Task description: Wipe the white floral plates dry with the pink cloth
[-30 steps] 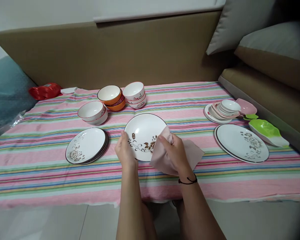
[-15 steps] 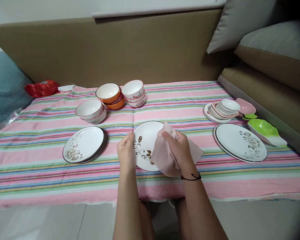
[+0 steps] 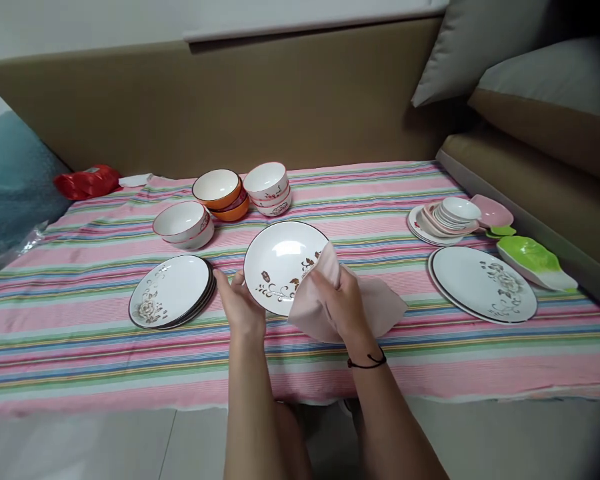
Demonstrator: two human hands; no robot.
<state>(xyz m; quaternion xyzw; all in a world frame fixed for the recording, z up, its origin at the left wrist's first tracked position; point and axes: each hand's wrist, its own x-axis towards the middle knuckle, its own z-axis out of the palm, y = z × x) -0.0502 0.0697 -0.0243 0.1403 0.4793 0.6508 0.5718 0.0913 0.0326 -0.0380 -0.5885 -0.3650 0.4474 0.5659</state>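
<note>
A white plate [image 3: 275, 253] with a dark rim and brown floral pattern is held tilted in front of me above the striped cloth. My right hand [image 3: 343, 300] grips its right edge through a pale pink cloth [image 3: 313, 310], which covers part of the pattern and hangs down to the right. My left hand [image 3: 243, 303] is open at the plate's left rim, thumb spread away to the left, with some fingers partly hidden by the rim. Left of that hand lies a stack of similar floral plates [image 3: 173, 287].
Stacked white bowls [image 3: 180, 220], orange bowls [image 3: 217, 187] and more white bowls [image 3: 267, 180] stand behind. Toward the right are two stacked oval plates [image 3: 475, 280], small dishes [image 3: 453, 217], a pink dish [image 3: 493, 210] and a green leaf-shaped dish [image 3: 530, 260]. Red wrapping [image 3: 87, 181] lies far left.
The plate has been raised, shifted left and turned counterclockwise, its pattern moving toward the bottom. My left hand has opened from its pinch on the rim; my right hand moved slightly left with the cloth.
</note>
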